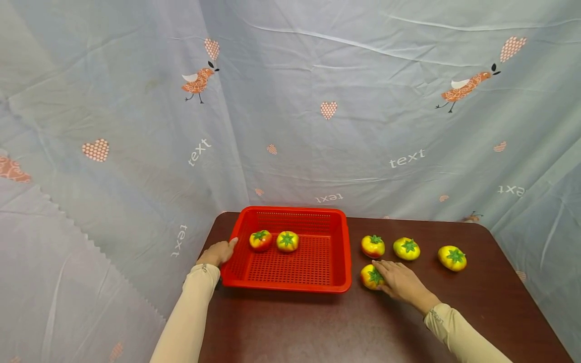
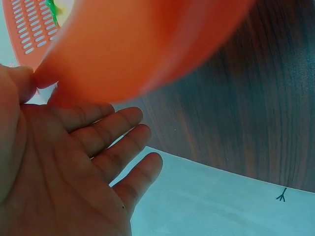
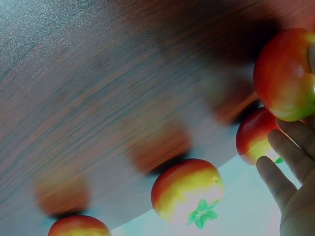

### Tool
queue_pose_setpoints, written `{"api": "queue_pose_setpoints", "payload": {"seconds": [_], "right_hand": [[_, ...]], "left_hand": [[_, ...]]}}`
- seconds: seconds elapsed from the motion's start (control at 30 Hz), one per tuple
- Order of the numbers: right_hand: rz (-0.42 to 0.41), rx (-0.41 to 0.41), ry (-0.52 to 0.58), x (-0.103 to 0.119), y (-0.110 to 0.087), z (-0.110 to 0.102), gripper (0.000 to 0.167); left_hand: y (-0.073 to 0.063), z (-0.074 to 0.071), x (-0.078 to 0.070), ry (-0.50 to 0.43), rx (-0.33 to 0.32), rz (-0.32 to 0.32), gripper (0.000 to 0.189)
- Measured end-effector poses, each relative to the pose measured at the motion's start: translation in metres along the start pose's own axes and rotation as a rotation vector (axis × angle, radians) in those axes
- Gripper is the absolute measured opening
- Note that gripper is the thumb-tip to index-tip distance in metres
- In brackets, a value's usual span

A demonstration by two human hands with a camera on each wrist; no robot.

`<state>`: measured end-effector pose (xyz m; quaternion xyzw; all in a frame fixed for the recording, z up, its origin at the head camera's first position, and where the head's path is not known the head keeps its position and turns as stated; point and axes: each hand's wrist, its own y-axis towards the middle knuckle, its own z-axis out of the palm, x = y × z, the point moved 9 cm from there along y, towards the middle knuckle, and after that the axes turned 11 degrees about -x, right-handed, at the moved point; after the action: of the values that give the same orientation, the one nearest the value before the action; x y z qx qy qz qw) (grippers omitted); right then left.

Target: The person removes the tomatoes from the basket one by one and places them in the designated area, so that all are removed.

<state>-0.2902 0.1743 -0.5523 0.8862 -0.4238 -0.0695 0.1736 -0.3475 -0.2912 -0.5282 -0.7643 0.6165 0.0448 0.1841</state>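
At the left end of the red plastic basket [image 1: 290, 288], my left hand [image 1: 219, 252] pinches the rim, thumb on top and fingers extended beneath; the left wrist view shows the basket wall [image 2: 123, 49] close to the fingers. Two red-and-yellow tomatoes with green leafy tops, one redder [image 1: 260, 241] and one yellower [image 1: 288, 241], lie inside. My right hand [image 1: 404, 283] holds another tomato [image 1: 369, 276] just right of the basket, fingers around its side. In the right wrist view that tomato [image 3: 283, 73] is partly cut off by the frame edge, and its thumb contact is mostly hidden.
Three more tomatoes lie on the dark wooden table [image 1: 317, 327]: one [image 1: 372, 246] near the basket's right side, one [image 1: 406, 249] beside it, and one [image 1: 452, 258] farther right. A patterned grey curtain [image 1: 295, 126] hangs behind and along both sides.
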Motion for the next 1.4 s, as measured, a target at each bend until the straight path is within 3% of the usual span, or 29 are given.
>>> {"api": "queue_pose_setpoints", "payload": {"seconds": [1.13,1.4], "right_hand": [[0.019,0.023,-0.009,0.0029,-0.0004,-0.0019,0.064],[0.015,-0.006,-0.002,0.0033,0.001,-0.0035,0.066]], "left_hand": [[0.0005,0.0001,-0.0006,0.004,-0.015,0.005,0.06],[0.0014,0.0006,0.0008,-0.005,-0.013,-0.004,0.06]]}}
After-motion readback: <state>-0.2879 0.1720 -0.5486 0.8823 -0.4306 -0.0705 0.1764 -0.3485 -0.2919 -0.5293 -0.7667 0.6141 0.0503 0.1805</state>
